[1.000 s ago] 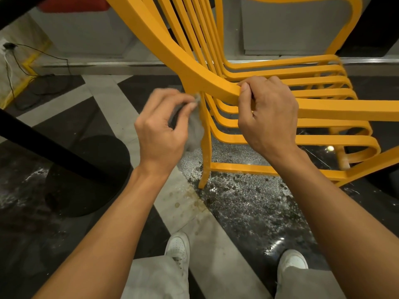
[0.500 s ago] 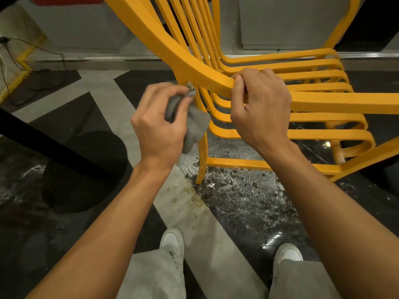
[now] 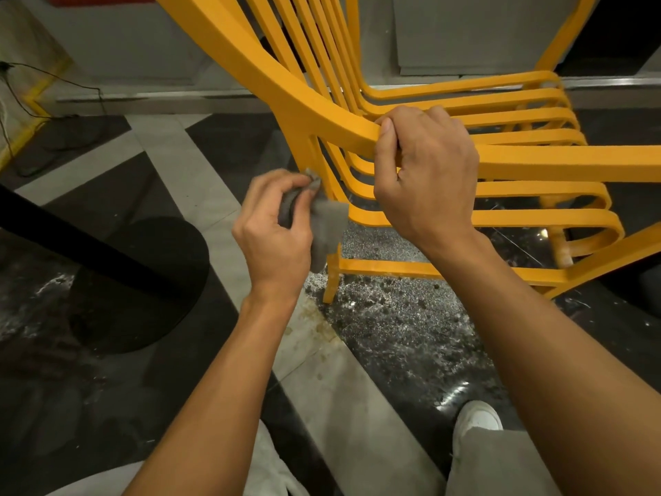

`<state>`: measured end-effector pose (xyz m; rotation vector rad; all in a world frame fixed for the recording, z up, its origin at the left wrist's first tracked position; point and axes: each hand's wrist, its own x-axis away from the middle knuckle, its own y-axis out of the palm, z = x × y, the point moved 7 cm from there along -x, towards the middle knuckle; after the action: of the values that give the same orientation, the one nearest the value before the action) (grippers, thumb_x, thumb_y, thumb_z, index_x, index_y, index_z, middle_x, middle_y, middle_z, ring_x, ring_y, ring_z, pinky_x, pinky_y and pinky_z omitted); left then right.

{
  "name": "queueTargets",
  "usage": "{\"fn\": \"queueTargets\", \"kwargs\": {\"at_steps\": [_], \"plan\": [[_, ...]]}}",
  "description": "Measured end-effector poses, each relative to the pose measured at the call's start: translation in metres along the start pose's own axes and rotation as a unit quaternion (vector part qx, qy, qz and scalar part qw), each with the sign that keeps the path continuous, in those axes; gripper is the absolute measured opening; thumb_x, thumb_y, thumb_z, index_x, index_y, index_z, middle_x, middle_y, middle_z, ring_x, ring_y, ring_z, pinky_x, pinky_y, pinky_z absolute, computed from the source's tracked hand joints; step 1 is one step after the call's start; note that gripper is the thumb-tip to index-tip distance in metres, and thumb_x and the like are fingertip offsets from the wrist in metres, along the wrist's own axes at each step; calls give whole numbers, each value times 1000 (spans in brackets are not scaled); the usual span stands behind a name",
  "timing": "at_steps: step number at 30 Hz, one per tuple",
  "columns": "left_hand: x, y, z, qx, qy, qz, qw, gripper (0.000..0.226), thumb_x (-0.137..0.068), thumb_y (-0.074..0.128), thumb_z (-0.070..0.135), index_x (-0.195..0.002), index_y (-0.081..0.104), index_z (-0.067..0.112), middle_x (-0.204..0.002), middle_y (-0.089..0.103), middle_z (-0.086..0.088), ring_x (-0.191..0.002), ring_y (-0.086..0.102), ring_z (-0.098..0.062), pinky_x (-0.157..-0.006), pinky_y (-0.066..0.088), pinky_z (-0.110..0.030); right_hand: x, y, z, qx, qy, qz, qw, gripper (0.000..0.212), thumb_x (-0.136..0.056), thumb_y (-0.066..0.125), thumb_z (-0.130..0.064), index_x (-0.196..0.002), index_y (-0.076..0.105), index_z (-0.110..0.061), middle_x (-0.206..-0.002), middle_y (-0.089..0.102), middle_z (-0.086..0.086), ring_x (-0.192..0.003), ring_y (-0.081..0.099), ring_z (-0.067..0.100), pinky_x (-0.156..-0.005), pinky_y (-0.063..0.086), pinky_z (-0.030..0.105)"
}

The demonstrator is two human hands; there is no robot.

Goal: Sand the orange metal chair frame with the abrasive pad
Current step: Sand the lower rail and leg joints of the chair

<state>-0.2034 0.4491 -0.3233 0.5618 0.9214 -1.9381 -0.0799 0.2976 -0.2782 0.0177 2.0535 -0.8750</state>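
The orange metal chair frame (image 3: 536,162) stands tilted in front of me, its slatted back and seat filling the upper right. My right hand (image 3: 425,177) grips the thick curved side rail where back meets seat. My left hand (image 3: 275,230) holds a folded grey abrasive pad (image 3: 327,227), pinched between thumb and fingers. The pad lies against the thin upright rear leg just below the rail joint. Part of the pad hangs loose below my fingers.
A black round table base (image 3: 139,284) and its slanted dark post (image 3: 71,238) sit at the left. Black cables (image 3: 43,112) trail on the floor at far left. The dark floor under the chair is speckled with dust. My white shoe (image 3: 479,418) is below.
My left hand with the pad has slid down the chair's rear leg, from the rail joint to lower on the leg. My right hand keeps its grip on the rail.
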Motion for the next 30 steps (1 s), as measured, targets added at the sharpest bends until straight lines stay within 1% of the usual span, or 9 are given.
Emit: {"fn": "queueTargets", "kwargs": {"at_steps": [3, 8, 11, 13, 16, 19, 22, 26, 30], "plan": [[6, 2, -4, -10, -1, -15, 1000, 8, -94, 79, 7, -100, 79, 1, -104, 74, -12, -98, 69, -12, -92, 50, -15, 1, 0, -1, -3, -3, 11, 1000, 32, -107, 44, -23, -86, 64, -12, -78, 62, 3, -72, 50, 22, -69, 38, 40], [-3, -4, 1, -3, 21, 36, 999, 8, -95, 77, 4, -102, 77, -1, -106, 73, -12, -100, 70, -16, -92, 54, -22, 1, -1, -1, 1, -5, 14, 1000, 30, -107, 45, -23, -86, 63, -12, -78, 60, 2, -73, 48, 20, -69, 34, 35], [10, 5, -11, 0, -14, 0, 1000, 8, -96, 76, 3, -103, 76, -1, -106, 73, -12, -101, 70, -16, -93, 54, -22, 1, -1, -2, 0, -5, 11, 1000, 30, -107, 44, -23, -87, 64, -12, -79, 61, 2, -73, 49, 20, -69, 35, 36], [20, 9, -19, -1, -45, -22, 999, 7, -96, 75, 3, -103, 76, 1, -105, 72, -10, -100, 69, -11, -91, 53, -19, 1, -1, -2, 0, -5, 9, 1000, 31, -107, 44, -23, -88, 65, -12, -80, 62, 3, -74, 50, 21, -69, 36, 37], [30, 9, -28, 8, -108, -17, 994, 9, -100, 69, 7, -108, 73, 5, -106, 71, -7, -100, 66, -8, -88, 50, -15, 1, -1, -1, 2, -5, 8, 1000, 30, -107, 44, -23, -89, 65, -12, -81, 63, 3, -74, 50, 20, -70, 36, 36], [38, 7, -32, 49, -160, 11, 986, 10, -102, 66, 11, -111, 69, 10, -109, 69, -6, -104, 68, -15, -91, 57, -27, 1, 0, -1, 1, -5, 6, 1000, 31, -107, 44, -24, -89, 66, -12, -81, 63, 3, -74, 50, 20, -70, 36, 37], [38, 5, -22, 70, -145, 47, 986, 9, -103, 66, 12, -111, 69, 13, -110, 68, -8, -105, 69, -22, -92, 59, -39, 1, -1, 0, 1, -8, 7, 1000, 31, -107, 44, -24, -90, 66, -12, -81, 63, 3, -74, 49, 20, -70, 36, 36], [25, 9, -4, 51, -86, 61, 993, 7, -99, 71, 5, -105, 73, 2, -106, 68, -11, -101, 67, -21, -90, 55, -31, 2, 0, -1, -1, -9, 13, 1000, 31, -107, 44, -24, -89, 66, -12, -81, 64, 3, -74, 50, 21, -70, 36, 36], [28, 19, -8, 33, -82, 60, 994, 5, -93, 79, 4, -97, 76, 2, -101, 70, -10, -97, 68, -16, -87, 54, -25, 2, 0, 0, 1, -11, 19, 1000, 31, -107, 44, -24, -89, 66, -12, -81, 64, 3, -74, 50, 21, -70, 36, 37]]}}
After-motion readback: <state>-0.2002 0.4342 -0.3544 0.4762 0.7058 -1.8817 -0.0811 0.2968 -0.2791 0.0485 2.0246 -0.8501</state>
